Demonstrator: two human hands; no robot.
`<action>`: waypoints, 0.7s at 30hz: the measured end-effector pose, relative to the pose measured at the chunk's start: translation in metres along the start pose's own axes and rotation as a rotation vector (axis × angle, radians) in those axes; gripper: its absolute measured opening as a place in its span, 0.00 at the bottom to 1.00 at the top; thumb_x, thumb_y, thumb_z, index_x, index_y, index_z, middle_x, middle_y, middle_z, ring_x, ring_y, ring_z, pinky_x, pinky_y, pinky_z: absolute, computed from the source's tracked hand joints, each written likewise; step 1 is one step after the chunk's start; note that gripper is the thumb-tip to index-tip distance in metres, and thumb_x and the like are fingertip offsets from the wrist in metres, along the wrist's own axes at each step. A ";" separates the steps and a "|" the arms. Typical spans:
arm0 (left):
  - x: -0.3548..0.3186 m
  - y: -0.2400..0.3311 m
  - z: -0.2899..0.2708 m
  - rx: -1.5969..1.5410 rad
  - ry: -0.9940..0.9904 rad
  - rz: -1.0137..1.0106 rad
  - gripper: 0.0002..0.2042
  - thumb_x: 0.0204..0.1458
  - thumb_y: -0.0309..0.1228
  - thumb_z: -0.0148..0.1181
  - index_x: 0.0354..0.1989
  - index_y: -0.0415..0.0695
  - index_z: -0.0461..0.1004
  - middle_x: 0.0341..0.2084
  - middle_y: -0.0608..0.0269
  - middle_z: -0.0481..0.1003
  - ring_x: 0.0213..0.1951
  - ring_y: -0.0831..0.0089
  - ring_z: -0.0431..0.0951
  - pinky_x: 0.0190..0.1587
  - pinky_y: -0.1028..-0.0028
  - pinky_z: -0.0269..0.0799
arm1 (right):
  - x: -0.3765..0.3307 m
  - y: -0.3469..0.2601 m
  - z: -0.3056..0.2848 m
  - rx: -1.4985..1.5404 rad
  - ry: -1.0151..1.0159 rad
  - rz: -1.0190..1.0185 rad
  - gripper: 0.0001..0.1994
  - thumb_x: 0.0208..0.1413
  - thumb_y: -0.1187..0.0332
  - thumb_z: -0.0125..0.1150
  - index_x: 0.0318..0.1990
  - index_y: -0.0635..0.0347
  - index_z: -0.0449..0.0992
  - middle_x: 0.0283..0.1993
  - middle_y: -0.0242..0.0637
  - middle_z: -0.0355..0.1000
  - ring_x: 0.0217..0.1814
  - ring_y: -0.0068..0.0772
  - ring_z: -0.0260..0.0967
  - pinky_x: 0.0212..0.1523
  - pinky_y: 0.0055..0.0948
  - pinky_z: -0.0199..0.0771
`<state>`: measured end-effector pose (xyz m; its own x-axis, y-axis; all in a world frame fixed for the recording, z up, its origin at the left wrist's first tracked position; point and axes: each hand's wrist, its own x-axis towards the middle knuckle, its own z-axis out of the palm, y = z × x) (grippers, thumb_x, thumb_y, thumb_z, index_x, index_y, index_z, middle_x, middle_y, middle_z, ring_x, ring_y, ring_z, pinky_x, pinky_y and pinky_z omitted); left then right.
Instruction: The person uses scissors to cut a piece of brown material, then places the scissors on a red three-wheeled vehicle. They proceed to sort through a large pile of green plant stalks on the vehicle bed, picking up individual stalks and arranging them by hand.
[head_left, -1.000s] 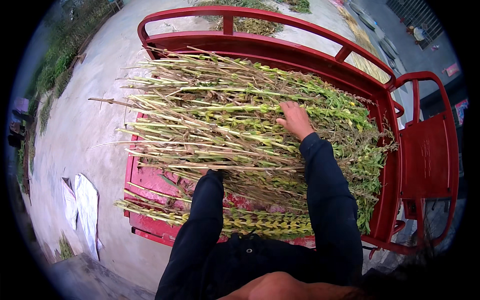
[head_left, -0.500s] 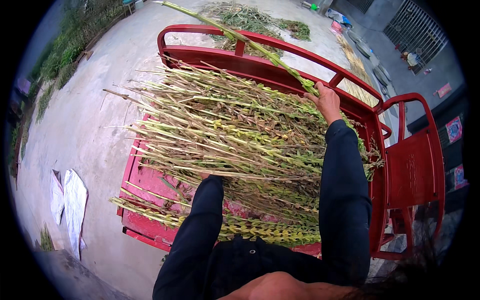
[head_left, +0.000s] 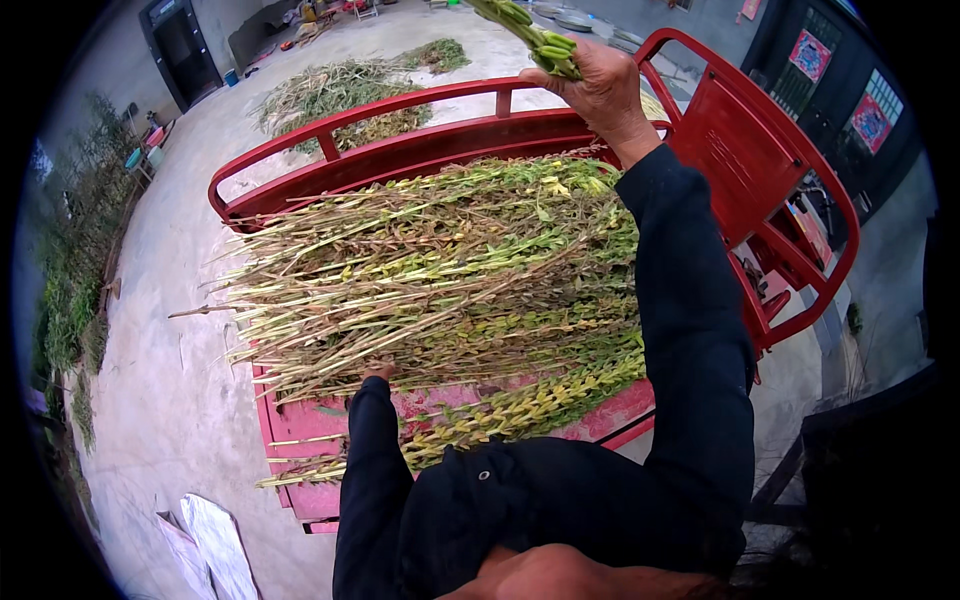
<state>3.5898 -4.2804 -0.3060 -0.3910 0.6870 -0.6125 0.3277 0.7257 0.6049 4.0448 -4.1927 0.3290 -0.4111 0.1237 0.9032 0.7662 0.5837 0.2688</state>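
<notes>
My right hand (head_left: 606,92) is raised above the far rail of a red cargo bed. Its fingers are closed round the green-podded end of a plant stalk, probably sesame (head_left: 520,30), whose other end runs out of the picture at the top. On the bed lies a thick pile of cut stalks (head_left: 440,270), bare ends to the left and leafy, podded ends to the right. My left hand (head_left: 380,370) touches the near edge of this pile, its fingers mostly hidden by stalks. A few separate podded stalks (head_left: 530,400) lie closer to me on the pink-red bed floor (head_left: 300,435).
The red rail (head_left: 400,97) bounds the bed's far side, and a tall red end panel (head_left: 745,140) stands at the right. Beyond are heaps of cut plants (head_left: 330,95) on concrete. White sacks (head_left: 218,545) lie at the lower left, and plants (head_left: 75,240) line the left side.
My right hand has lifted the stalk up and away from the pile, above the far rail. My left hand stays at the pile's near edge. The view has turned.
</notes>
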 end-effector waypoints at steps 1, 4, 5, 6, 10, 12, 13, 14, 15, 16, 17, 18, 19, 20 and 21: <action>-0.014 -0.015 -0.011 0.010 0.051 0.037 0.46 0.30 0.56 0.63 0.52 0.29 0.60 0.50 0.38 0.62 0.52 0.51 0.65 0.52 0.63 0.62 | -0.004 -0.025 -0.007 0.029 -0.042 0.041 0.19 0.39 0.51 0.64 0.32 0.56 0.74 0.21 0.36 0.70 0.22 0.35 0.69 0.20 0.28 0.67; -0.082 -0.009 0.009 -0.036 0.050 0.176 0.45 0.30 0.51 0.67 0.52 0.28 0.59 0.47 0.41 0.66 0.47 0.55 0.69 0.47 0.64 0.67 | -0.047 -0.089 -0.008 0.092 -0.225 -0.014 0.16 0.37 0.55 0.65 0.28 0.55 0.70 0.19 0.33 0.64 0.22 0.34 0.65 0.21 0.30 0.64; -0.154 0.052 0.053 -0.222 -0.278 0.152 0.42 0.37 0.42 0.67 0.59 0.42 0.49 0.49 0.52 0.63 0.46 0.62 0.67 0.36 0.61 0.70 | -0.094 -0.091 -0.018 -0.012 -0.407 0.006 0.16 0.36 0.56 0.65 0.26 0.54 0.68 0.18 0.32 0.62 0.21 0.34 0.64 0.22 0.31 0.62; -0.196 0.059 0.042 -0.509 -0.359 0.250 0.41 0.40 0.39 0.66 0.60 0.46 0.46 0.51 0.54 0.61 0.48 0.63 0.66 0.38 0.62 0.70 | -0.115 -0.118 -0.012 0.141 -0.355 0.024 0.14 0.35 0.58 0.63 0.24 0.53 0.64 0.17 0.31 0.57 0.21 0.32 0.61 0.22 0.32 0.59; -0.356 0.097 -0.004 -1.192 -0.645 0.710 0.50 0.36 0.44 0.68 0.63 0.59 0.36 0.61 0.55 0.43 0.60 0.56 0.50 0.52 0.49 0.59 | -0.206 -0.227 0.009 0.249 -0.424 0.068 0.07 0.37 0.69 0.56 0.21 0.53 0.63 0.18 0.31 0.60 0.23 0.29 0.61 0.24 0.29 0.57; -0.390 0.108 -0.017 -1.352 -0.583 0.676 0.39 0.42 0.48 0.60 0.61 0.59 0.44 0.60 0.57 0.48 0.60 0.58 0.52 0.56 0.53 0.56 | -0.251 -0.261 0.010 0.330 -0.633 0.141 0.17 0.31 0.59 0.66 0.28 0.54 0.67 0.24 0.31 0.62 0.36 0.32 0.61 0.35 0.35 0.58; -0.393 0.100 -0.022 -1.464 -0.537 0.577 0.32 0.46 0.48 0.56 0.59 0.57 0.52 0.59 0.57 0.52 0.59 0.59 0.54 0.57 0.55 0.55 | -0.256 -0.268 0.002 0.365 -0.625 0.183 0.20 0.31 0.57 0.67 0.32 0.54 0.68 0.27 0.33 0.62 0.39 0.33 0.60 0.38 0.36 0.58; -0.382 0.083 -0.024 -1.474 -0.565 0.570 0.24 0.48 0.47 0.52 0.53 0.54 0.59 0.56 0.57 0.57 0.58 0.59 0.56 0.58 0.57 0.55 | -0.258 -0.273 -0.009 0.400 -0.616 0.221 0.23 0.31 0.55 0.68 0.36 0.53 0.68 0.30 0.34 0.62 0.43 0.34 0.59 0.41 0.37 0.57; -0.371 0.067 -0.022 -1.484 -0.597 0.562 0.18 0.51 0.46 0.49 0.46 0.50 0.67 0.53 0.56 0.62 0.57 0.59 0.58 0.58 0.58 0.55 | -0.261 -0.275 -0.021 0.430 -0.607 0.261 0.27 0.31 0.53 0.68 0.40 0.53 0.68 0.34 0.36 0.63 0.46 0.36 0.58 0.44 0.38 0.57; -0.378 0.065 -0.018 -1.529 -0.538 0.470 0.15 0.52 0.45 0.48 0.34 0.46 0.71 0.49 0.55 0.67 0.55 0.58 0.61 0.58 0.58 0.55 | -0.268 -0.274 -0.036 0.380 -0.659 0.274 0.33 0.34 0.51 0.67 0.50 0.52 0.65 0.44 0.40 0.59 0.53 0.39 0.54 0.51 0.41 0.53; -0.380 0.059 -0.011 -1.533 -0.550 0.520 0.15 0.52 0.45 0.47 0.34 0.46 0.71 0.49 0.53 0.67 0.56 0.57 0.61 0.58 0.56 0.55 | -0.278 -0.272 -0.046 0.399 -0.607 0.387 0.33 0.34 0.51 0.67 0.50 0.53 0.64 0.46 0.41 0.58 0.54 0.39 0.54 0.51 0.41 0.53; -0.381 0.055 -0.009 -1.548 -0.586 0.540 0.15 0.52 0.45 0.47 0.34 0.46 0.71 0.49 0.52 0.66 0.56 0.56 0.60 0.58 0.56 0.55 | -0.287 -0.265 -0.054 0.413 -0.552 0.501 0.34 0.35 0.51 0.67 0.51 0.54 0.63 0.48 0.42 0.57 0.54 0.40 0.54 0.51 0.42 0.53; -0.385 0.054 -0.008 -1.566 -0.618 0.553 0.15 0.53 0.45 0.46 0.34 0.46 0.71 0.50 0.51 0.66 0.56 0.56 0.60 0.58 0.56 0.55 | -0.297 -0.258 -0.059 0.426 -0.501 0.614 0.35 0.35 0.51 0.67 0.52 0.55 0.63 0.50 0.43 0.55 0.55 0.41 0.54 0.51 0.43 0.54; -0.397 0.059 -0.010 -1.568 -0.624 0.574 0.15 0.53 0.45 0.46 0.34 0.45 0.71 0.50 0.50 0.65 0.57 0.56 0.59 0.58 0.56 0.56 | -0.319 -0.250 -0.056 0.448 -0.439 0.819 0.35 0.38 0.50 0.65 0.54 0.55 0.59 0.51 0.44 0.55 0.54 0.42 0.54 0.50 0.42 0.56; -0.400 0.054 -0.014 -1.540 -0.525 0.568 0.15 0.53 0.45 0.46 0.34 0.45 0.71 0.50 0.50 0.65 0.57 0.56 0.59 0.58 0.56 0.56 | -0.344 -0.244 -0.051 0.472 -0.373 1.026 0.36 0.41 0.50 0.63 0.56 0.55 0.56 0.53 0.45 0.54 0.54 0.44 0.54 0.49 0.42 0.59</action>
<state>3.7523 -4.5165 -0.0209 -0.1238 0.9902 -0.0646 -0.8692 -0.0768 0.4884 4.0241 -4.4186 -0.0308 0.1100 0.8861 0.4503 0.5953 0.3041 -0.7438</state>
